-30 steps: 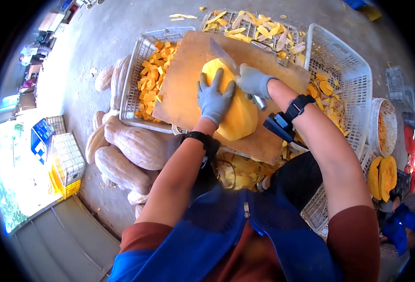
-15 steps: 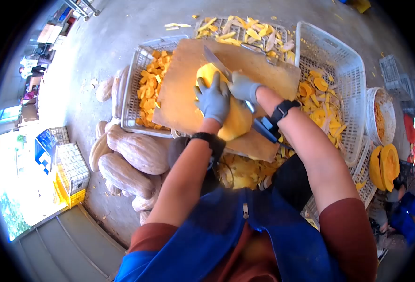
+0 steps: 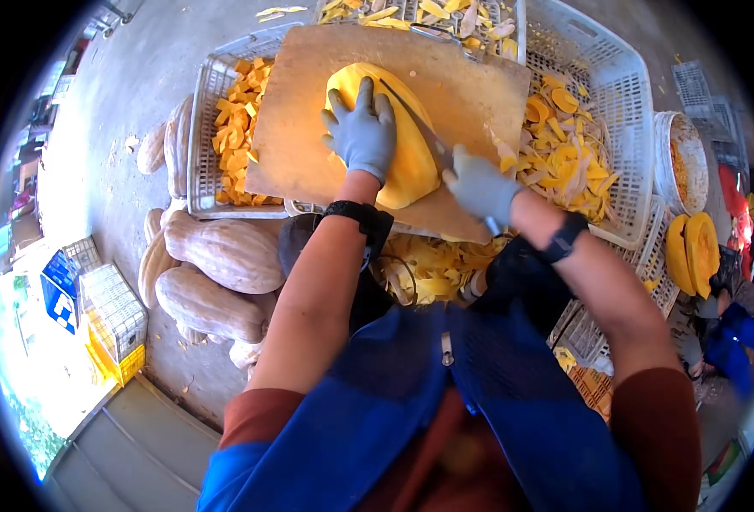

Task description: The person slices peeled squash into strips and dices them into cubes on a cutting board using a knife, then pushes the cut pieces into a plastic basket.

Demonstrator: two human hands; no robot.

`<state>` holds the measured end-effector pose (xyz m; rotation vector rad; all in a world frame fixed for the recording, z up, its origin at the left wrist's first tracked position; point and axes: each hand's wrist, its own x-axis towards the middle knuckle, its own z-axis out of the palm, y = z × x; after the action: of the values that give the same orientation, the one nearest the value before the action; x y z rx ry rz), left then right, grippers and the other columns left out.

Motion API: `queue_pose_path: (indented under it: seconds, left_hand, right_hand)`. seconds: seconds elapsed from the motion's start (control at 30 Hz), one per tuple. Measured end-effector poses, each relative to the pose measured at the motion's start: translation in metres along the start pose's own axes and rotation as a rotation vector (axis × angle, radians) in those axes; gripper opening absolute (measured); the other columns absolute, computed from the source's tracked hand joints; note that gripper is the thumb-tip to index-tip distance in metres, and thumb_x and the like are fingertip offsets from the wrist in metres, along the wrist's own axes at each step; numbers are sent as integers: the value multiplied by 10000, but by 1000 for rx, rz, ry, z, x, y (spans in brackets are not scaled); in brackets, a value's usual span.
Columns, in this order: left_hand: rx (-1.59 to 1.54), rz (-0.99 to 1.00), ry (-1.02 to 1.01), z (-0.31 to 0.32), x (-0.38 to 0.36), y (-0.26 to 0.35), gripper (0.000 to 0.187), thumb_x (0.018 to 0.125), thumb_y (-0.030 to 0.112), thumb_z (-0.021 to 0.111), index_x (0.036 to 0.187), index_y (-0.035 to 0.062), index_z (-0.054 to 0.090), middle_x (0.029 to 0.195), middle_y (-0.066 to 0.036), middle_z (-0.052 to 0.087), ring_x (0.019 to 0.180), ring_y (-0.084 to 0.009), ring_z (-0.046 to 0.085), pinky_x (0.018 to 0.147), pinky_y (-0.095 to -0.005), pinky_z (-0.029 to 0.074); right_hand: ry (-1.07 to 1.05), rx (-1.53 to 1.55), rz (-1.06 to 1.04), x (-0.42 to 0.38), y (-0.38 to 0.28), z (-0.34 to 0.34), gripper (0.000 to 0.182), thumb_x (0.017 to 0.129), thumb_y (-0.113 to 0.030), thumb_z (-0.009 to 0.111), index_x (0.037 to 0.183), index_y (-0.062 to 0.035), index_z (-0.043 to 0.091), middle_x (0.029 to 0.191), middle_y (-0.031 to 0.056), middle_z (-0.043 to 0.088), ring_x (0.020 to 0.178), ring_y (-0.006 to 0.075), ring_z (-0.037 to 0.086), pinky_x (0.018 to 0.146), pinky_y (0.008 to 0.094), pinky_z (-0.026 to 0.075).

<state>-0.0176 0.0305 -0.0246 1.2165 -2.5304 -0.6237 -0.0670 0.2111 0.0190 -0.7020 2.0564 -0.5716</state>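
Note:
A peeled orange-yellow pumpkin (image 3: pixel 410 173) lies lengthwise on a wooden cutting board (image 3: pixel 300 111). My left hand (image 3: pixel 362 135), in a grey glove, rests on top of it with fingers spread. My right hand (image 3: pixel 482 189), gloved as well, is closed around the handle of a kitchen knife (image 3: pixel 420 126). The blade slants along the pumpkin's right side, its tip toward the far end, overlapping the flesh in this view. My fingers hide most of the handle.
Left of the board, a crate (image 3: pixel 204 128) holds cut pumpkin cubes. Peelings fill a larger crate (image 3: pixel 635 141) on the right. Whole pumpkins (image 3: pixel 223 256) lie on the floor at left. A white bucket (image 3: pixel 663 162) and pumpkin halves (image 3: pixel 693 254) stand at far right.
My right hand has drawn back toward me and to the right with the knife, away from my left hand. My left hand stays on the pumpkin. The whole view has shifted.

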Motion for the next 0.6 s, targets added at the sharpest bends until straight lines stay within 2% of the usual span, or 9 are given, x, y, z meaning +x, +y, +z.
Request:
queue_pose_path:
  seconds: [0.03, 0.1, 0.2, 0.27, 0.37, 0.47, 0.5, 0.6]
  left_hand:
    - [-14, 12, 10, 1, 1, -1, 446, 903, 458, 459, 1325, 326, 522, 1478, -198, 310, 1316, -464, 303, 1015, -590, 295]
    - [-37, 21, 19, 2, 5, -1, 448, 898, 457, 458, 1320, 323, 528, 1475, -204, 313, 1317, -464, 301, 1002, -609, 292]
    - [-33, 31, -4, 3, 7, -2, 447, 897, 460, 462, 1322, 334, 523, 1478, -202, 309, 1321, -464, 296, 1007, -612, 287]
    - [-13, 16, -8, 5, 2, -3, 446, 897, 463, 465, 1323, 342, 519, 1479, -202, 308, 1325, -465, 288, 1012, -609, 284]
    - [44, -21, -46, -2, -1, 1, 456, 916, 481, 467, 1352, 351, 485, 1496, -173, 297, 1338, -439, 290, 1053, -553, 282]
    - [-87, 20, -31, 3, 1, -9, 458, 900, 488, 472, 1336, 354, 502, 1492, -168, 306, 1348, -437, 265, 1049, -592, 240]
    - [-83, 5, -52, 2, 1, -11, 495, 885, 516, 492, 1349, 344, 492, 1498, -148, 308, 1357, -407, 274, 1070, -558, 228]
    - [-136, 9, -1, 5, 0, -19, 552, 859, 550, 518, 1364, 329, 480, 1501, -141, 310, 1367, -379, 274, 1081, -523, 232]
  right_hand:
    - [56, -37, -10, 11, 7, 16, 299, 939, -243, 476, 1071, 13, 396, 762, 223, 594, 632, 356, 603, 543, 428, 470]
    - [183, -91, -7, 8, 11, 35, 321, 918, -257, 502, 1062, 23, 438, 876, 286, 625, 833, 470, 598, 788, 503, 476]
    - [260, -120, -71, -19, 21, 38, 328, 913, -258, 511, 1082, 11, 432, 843, 288, 623, 819, 463, 607, 760, 522, 475]
    - [153, -105, 23, -53, 27, 44, 338, 909, -250, 513, 1104, 12, 428, 856, 289, 625, 812, 456, 612, 734, 525, 476]
    - [403, -88, -31, -53, 50, 100, 318, 907, -236, 510, 1106, 0, 432, 868, 288, 627, 806, 449, 616, 698, 525, 483]
    - [418, -83, -74, -55, 59, 86, 292, 905, -236, 512, 1089, -20, 442, 826, 275, 626, 770, 449, 615, 671, 532, 479]
    - [391, -131, -18, -56, 52, 72, 255, 910, -234, 508, 1061, -39, 445, 782, 266, 624, 736, 449, 613, 657, 537, 476]
    - [460, -189, -89, -61, 36, 48, 244, 917, -234, 503, 1053, -39, 449, 754, 261, 622, 706, 451, 610, 649, 540, 472]
